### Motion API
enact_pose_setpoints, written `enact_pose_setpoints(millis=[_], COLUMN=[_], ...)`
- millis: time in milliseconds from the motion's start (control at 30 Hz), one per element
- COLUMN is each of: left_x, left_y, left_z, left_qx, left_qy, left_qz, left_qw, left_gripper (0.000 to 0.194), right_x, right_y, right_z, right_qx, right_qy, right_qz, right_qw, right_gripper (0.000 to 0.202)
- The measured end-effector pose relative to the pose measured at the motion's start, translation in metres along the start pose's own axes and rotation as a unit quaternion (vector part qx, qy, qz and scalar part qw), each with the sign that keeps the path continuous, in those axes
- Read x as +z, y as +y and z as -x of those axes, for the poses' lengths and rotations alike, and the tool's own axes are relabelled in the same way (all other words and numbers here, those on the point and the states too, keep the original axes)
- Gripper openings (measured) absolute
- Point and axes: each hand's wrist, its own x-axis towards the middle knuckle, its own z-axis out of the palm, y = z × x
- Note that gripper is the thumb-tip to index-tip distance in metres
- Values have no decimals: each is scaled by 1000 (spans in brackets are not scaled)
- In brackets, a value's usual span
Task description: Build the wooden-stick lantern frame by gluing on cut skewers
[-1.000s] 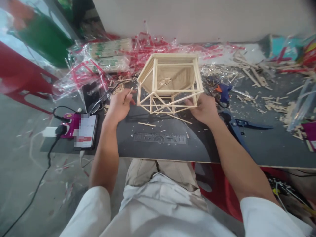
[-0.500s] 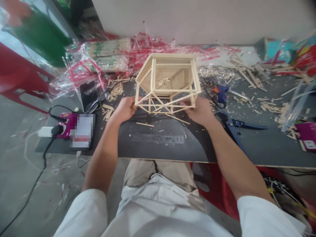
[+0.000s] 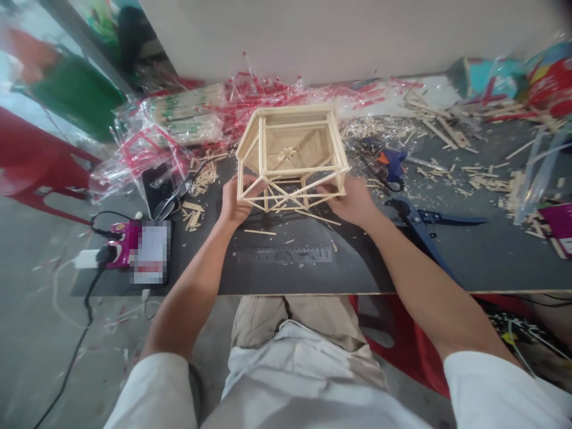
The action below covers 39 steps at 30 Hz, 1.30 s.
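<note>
Caution: strut breakage.
Left hand (image 3: 235,201) and right hand (image 3: 355,201) grip the stick frame (image 3: 263,143) at opposite lower corners; uneven squeezing could crack slender struts (image 3: 290,196) between them.

From where I stand, a hand can pass low over the near part of the dark tabletop (image 3: 308,280), between the two forearms, because the transparent ruler (image 3: 286,255) lies flat there. At the wooden stick frame (image 3: 292,173), the left hand (image 3: 239,199) and the right hand (image 3: 351,199) block both lower sides. Behind it, crumpled plastic wrappers (image 3: 268,89) obstruct the way. The blue cutter (image 3: 420,226) and glue gun (image 3: 394,165) hinder passage rightward; the phone (image 3: 152,253) hinders it leftward.
</note>
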Motion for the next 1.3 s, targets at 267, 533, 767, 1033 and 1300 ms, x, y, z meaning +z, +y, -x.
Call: enact_pose_setpoints(millis=[267,533,767,1033,1300], left_x=[8,15,19,23,23], left_y=[-5,-6,3,7,-2], left_z=[-15,-10,-13,-13,-14], left_qx=[55,62,114,111,84], left_qy=[-28,-92,-133,-141,-127], left_qz=[-99,-109,-148,-131,-115], left_qw=[993,988,973,975,981], left_gripper=[12,14,21,11,9], right_x=[10,29,39,39,43], right_y=[-7,10,16,12,14], right_z=[-8,-20,-26,-26,-25], right_qx=[-27,-11,-13,15,48], right_qy=[-11,-41,-51,-74,-38], right_qz=[-15,-50,-36,-35,34], right_qw=[999,998,998,997,998], right_gripper=[40,37,27,47,36])
